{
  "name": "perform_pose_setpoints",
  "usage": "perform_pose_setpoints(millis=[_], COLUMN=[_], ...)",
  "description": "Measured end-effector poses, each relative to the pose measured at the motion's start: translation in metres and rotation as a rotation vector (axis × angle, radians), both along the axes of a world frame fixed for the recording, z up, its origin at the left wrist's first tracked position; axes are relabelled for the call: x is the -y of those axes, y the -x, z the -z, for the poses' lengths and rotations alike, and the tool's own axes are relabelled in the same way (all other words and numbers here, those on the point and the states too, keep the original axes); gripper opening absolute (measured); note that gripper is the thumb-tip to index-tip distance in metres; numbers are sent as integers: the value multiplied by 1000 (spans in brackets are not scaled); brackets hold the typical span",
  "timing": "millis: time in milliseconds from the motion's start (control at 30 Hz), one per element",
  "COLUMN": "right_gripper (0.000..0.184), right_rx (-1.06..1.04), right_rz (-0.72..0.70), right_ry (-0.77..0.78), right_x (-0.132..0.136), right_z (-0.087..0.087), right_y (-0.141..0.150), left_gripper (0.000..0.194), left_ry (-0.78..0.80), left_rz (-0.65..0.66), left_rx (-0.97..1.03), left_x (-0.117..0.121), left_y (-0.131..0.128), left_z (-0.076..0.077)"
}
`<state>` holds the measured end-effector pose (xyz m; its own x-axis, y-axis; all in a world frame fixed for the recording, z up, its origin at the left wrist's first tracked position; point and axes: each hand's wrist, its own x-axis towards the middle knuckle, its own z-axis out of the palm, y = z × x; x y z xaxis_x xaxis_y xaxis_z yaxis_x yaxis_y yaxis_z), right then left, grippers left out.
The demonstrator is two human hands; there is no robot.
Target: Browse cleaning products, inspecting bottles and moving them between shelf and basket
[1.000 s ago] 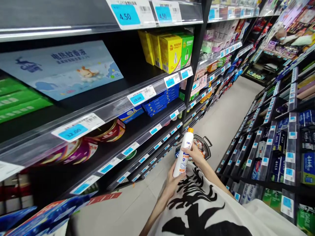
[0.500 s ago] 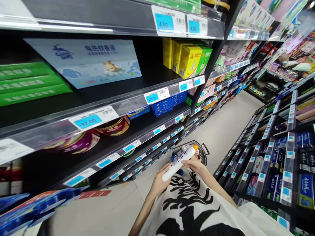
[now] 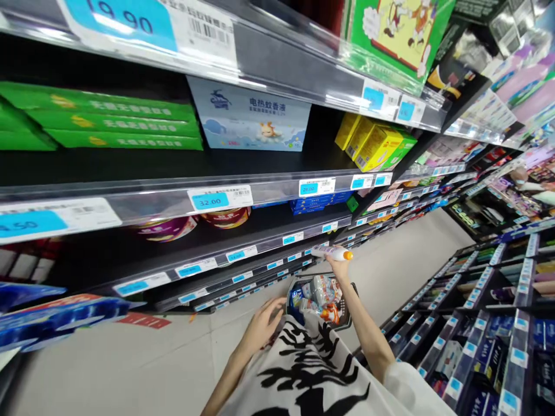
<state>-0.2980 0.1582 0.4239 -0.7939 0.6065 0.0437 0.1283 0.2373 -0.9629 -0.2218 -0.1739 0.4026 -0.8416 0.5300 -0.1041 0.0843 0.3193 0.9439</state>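
Right hand [image 3: 339,264], lower centre-right of the frame: fingers closed around a white bottle with an orange cap [image 3: 330,253]. Left hand [image 3: 261,325], lower centre: grasping nothing, fingers loosely bent beside the basket; contact with its rim, cannot tell. Bottle lies nearly sideways, cap toward the right of the frame, above the far side of a black shopping basket [image 3: 348,315]; slim body probably suits a one-handed grip, cap left clear of the fingers. Label too small to read. Basket sits low and close in front of the person, presumably for easy reach; inside, a blue packet [image 3: 296,296] at the left, orange-and-white packages [image 3: 331,312] toward the right, crowded together. Farther out, upper centre: pale-blue mosquito-repellent liquid box [image 3: 255,124], printed front outward, likely for shoppers to read. Stacked green boxes [image 3: 130,124] to its left, long sides showing; yellow cartons [image 3: 376,149] to its right, set in a row, probably to save shelf width. Round tubs [image 3: 167,228] one level down. Price label reading 32.00 [image 3: 219,198] on the shelf edge, facing the aisle. More stocked shelving [image 3: 462,346], lower right.
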Motion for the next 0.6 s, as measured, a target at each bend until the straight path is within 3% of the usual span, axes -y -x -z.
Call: perform_pose_setpoints(millis=[133, 333, 600], right_gripper=[68, 62, 60], right_rx=[-37, 101, 361], right_rz=[84, 119, 116], right_ry=[-138, -258, -296], right_x=[-18, -29, -51], right_z=[19, 46, 49], right_y=[40, 79, 137], left_gripper=[42, 49, 48], left_ry=[146, 358, 446], left_rz=[196, 271, 315], left_rx=[90, 74, 100], left_x=[18, 20, 12], left_y=[-7, -8, -1], left_z=[-3, -2, -25])
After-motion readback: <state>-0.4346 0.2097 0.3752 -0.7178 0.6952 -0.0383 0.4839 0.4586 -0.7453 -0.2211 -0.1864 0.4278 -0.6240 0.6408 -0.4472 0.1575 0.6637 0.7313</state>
